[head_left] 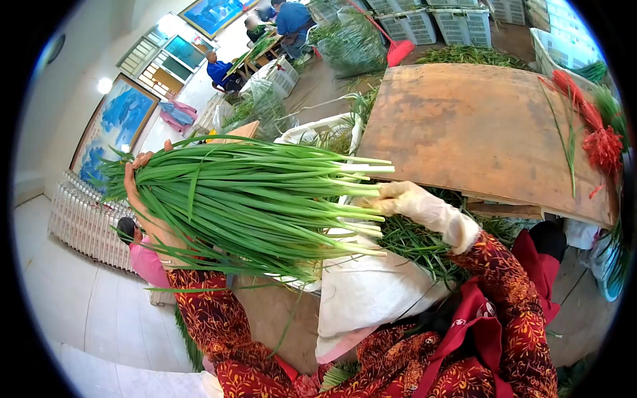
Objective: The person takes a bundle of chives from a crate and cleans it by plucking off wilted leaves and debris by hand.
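A large bunch of garlic chives (245, 199) stretches sideways in front of me, green leaves to the left and pale stem ends to the right. My bare left hand (141, 161) is closed around the leafy end, partly hidden by leaves. My right hand (405, 202), in a pale glove, has its fingers pinched together at the stem ends; slight blur hides exactly which stems they grip. Beneath the stems, a white cloth (371, 292) hangs over my lap. Loose chives (421, 245) lie under my right wrist.
A wooden board (458, 126) lies at the right, with red ties (594, 126) along its far edge. A white crate (355, 136) stands behind the bunch. Stacked crates (461, 26), a bagged heap of greens (348, 46) and a red broom (399, 52) are farther back. Several people work nearby.
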Motion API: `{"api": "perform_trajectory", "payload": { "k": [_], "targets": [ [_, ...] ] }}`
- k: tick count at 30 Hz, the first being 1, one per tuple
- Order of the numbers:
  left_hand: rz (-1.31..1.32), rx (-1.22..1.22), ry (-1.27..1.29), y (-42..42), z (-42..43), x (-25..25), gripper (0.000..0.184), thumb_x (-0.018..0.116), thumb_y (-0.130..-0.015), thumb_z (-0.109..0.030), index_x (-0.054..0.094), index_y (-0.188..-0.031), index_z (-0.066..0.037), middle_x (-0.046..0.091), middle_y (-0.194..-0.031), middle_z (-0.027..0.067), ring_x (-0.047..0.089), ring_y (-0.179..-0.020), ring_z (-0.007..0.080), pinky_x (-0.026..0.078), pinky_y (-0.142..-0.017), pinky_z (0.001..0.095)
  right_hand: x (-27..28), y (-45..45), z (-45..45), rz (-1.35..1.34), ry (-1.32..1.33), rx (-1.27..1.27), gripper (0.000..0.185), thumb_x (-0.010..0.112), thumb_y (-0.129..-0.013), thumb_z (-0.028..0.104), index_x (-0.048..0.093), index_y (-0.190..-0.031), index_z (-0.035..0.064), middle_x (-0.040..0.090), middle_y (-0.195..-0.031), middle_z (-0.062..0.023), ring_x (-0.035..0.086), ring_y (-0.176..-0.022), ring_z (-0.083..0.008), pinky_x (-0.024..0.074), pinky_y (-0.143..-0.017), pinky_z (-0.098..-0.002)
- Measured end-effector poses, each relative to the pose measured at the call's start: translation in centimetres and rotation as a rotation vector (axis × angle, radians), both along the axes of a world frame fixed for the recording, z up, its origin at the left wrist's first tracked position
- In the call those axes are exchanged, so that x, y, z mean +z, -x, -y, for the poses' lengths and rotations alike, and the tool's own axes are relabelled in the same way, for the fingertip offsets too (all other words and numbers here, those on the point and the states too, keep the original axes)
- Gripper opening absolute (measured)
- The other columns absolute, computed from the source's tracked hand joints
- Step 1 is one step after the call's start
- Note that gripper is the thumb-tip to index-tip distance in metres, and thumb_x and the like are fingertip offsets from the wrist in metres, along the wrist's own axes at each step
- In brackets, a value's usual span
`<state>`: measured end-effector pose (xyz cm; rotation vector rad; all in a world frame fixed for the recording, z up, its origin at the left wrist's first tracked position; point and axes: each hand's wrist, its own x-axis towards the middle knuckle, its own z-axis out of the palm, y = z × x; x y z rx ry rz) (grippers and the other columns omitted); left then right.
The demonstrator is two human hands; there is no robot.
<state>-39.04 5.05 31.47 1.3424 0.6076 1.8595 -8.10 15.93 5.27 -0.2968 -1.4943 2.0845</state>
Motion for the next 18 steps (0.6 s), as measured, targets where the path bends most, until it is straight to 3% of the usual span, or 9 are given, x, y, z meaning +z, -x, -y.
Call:
{"api": "perform_trajectory", "payload": {
  "k": [1,3,5,6,8,9,11,17,18],
  "targets": [
    [-0.006,0.001,-0.004,0.1,0.1,0.0,0.019,0.04,-0.094,-0.021,0.043,-0.079,-0.008,0.047,-0.08,0.0023,0.053,-0.086,0.0136,0.027,-0.111,0.0421,-1.8,-1.1,-0.6,0.038,-0.073,0.008,0.027,0.067,-0.082,0.019,0.064,-0.104,0.0044,0.065,-0.101,-0.0024,0.057,-0.094,-0.0104,0.0442,-0.082,-0.0242],
    [-0.067,0.171,-0.054,-0.9,0.5,-0.2,0.019,0.036,-0.095,-0.02,0.044,-0.084,-0.007,0.046,-0.084,0.0036,0.053,-0.091,0.0142,0.028,-0.111,0.0428,-6.1,-3.0,-2.0,0.698,-0.35,0.112,0.034,0.058,-0.086,0.036,0.065,-0.106,0.0092,0.066,-0.1,-0.0044,0.059,-0.087,-0.0139,0.0462,-0.079,-0.0287],
    [-0.078,0.33,-0.094,-2.8,0.5,-0.6,0.019,0.034,-0.095,-0.02,0.044,-0.086,-0.006,0.046,-0.086,0.0043,0.052,-0.094,0.0146,0.029,-0.11,0.0431,-8.3,-3.7,-1.4,1.494,-1.057,0.302,0.039,0.051,-0.087,0.042,0.064,-0.106,0.0108,0.067,-0.09,-0.0085,0.063,-0.082,-0.0223,0.0485,-0.074,-0.0339],
    [-0.1,0.268,-0.093,-2.7,0.5,-0.6,0.02,0.032,-0.096,-0.019,0.044,-0.088,-0.005,0.045,-0.089,0.005,0.051,-0.098,0.0162,0.029,-0.11,0.0429,-7.5,-3.9,-1.3,1.261,-0.958,0.112,0.04,0.049,-0.088,0.042,0.064,-0.106,0.0099,0.067,-0.087,-0.0095,0.063,-0.082,-0.024,0.0485,-0.074,-0.0346],
    [-0.165,0.469,-0.045,-4.7,0.4,-1.1,0.019,0.032,-0.096,-0.019,0.044,-0.088,-0.006,0.045,-0.089,0.005,0.051,-0.098,0.0169,0.029,-0.11,0.0433,-4.9,-5.5,0.1,0.786,-0.724,-0.212,0.042,0.046,-0.088,0.041,0.063,-0.106,0.0082,0.067,-0.083,-0.0113,0.064,-0.081,-0.0274,0.0484,-0.072,-0.036],
    [-0.199,0.566,-0.017,-5.6,0.3,-1.3,0.019,0.033,-0.095,-0.019,0.043,-0.087,-0.006,0.045,-0.089,0.0049,0.051,-0.098,0.0172,0.029,-0.11,0.0435,-0.6,-5.1,1.2,0.676,-0.476,-0.196,0.043,0.045,-0.088,0.041,0.061,-0.109,0.0066,0.067,-0.084,-0.0116,0.063,-0.081,-0.027,0.0473,-0.073,-0.0345],
    [-0.077,0.496,-0.021,-5.8,-0.2,-1.2,0.018,0.035,-0.095,-0.02,0.043,-0.086,-0.006,0.046,-0.089,0.0048,0.051,-0.098,0.0183,0.028,-0.11,0.0443,3.6,-4.3,2.3,0.477,-0.424,-0.219,0.041,0.046,-0.089,0.04,0.06,-0.113,0.0096,0.067,-0.082,-0.0109,0.063,-0.078,-0.0266,0.0467,-0.073,-0.0334],
    [-0.123,0.255,-0.066,-3.2,-0.2,-0.5,0.022,0.037,-0.095,-0.024,0.047,-0.092,-0.004,0.05,-0.096,0.008,0.049,-0.112,0.0274,0.031,-0.108,0.0447,5.9,-1.4,1.8,0.663,-0.595,-0.271,0.04,0.048,-0.089,0.044,0.065,-0.106,0.0117,0.067,-0.089,-0.012,0.063,-0.086,-0.0299,0.0473,-0.077,-0.0351],
    [-0.185,0.306,-0.087,-2.1,-0.2,-0.5,0.028,0.038,-0.096,-0.026,0.048,-0.1,-0.001,0.051,-0.104,0.0111,0.047,-0.116,0.0336,0.034,-0.105,0.0447,6.2,-1.6,1.4,0.738,-0.652,-0.278,0.041,0.05,-0.088,0.044,0.063,-0.109,0.0108,0.067,-0.083,-0.0127,0.064,-0.076,-0.0259,0.0484,-0.074,-0.0338]
  ]
}}
